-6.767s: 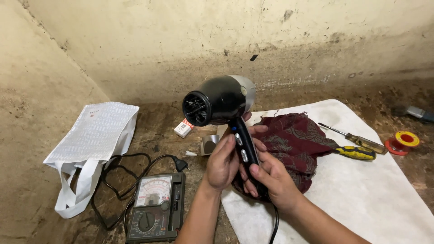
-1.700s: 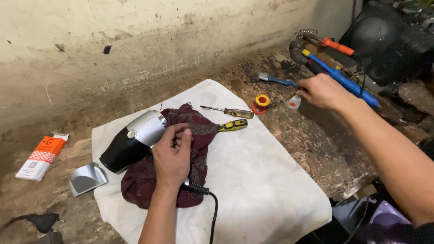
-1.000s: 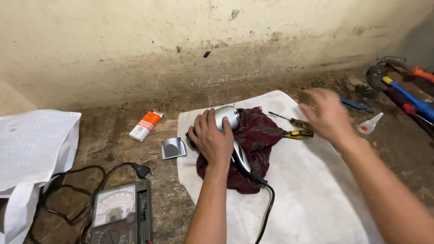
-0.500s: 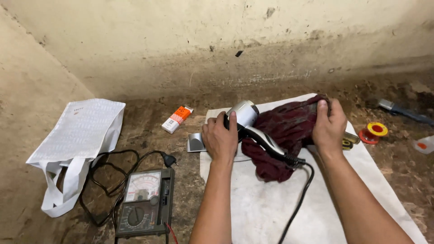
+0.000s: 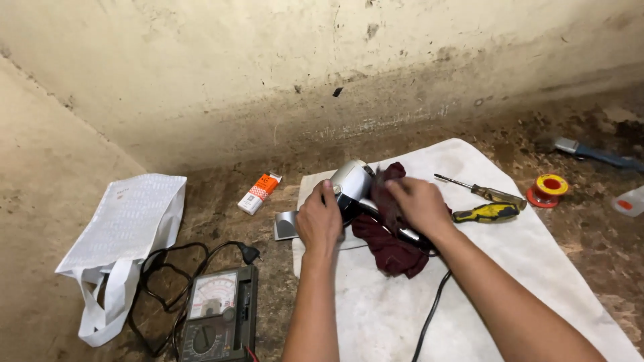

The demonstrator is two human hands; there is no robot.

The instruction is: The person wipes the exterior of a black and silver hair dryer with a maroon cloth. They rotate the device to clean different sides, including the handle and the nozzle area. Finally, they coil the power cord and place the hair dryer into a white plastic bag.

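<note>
White cloth [image 5: 496, 268] spread on dirt floor. White bag [image 5: 121, 234] lies flat at left, contents hidden. Meter [image 5: 216, 315] near it. Dryer [image 5: 352, 184] lies on the cloth: left hand [image 5: 320, 221] clasps its body; right hand [image 5: 417, 204] presses maroon rag [image 5: 389, 245] onto it. Two screwdrivers [image 5: 486, 204] just right; solder spool [image 5: 548, 190] beyond.
</note>
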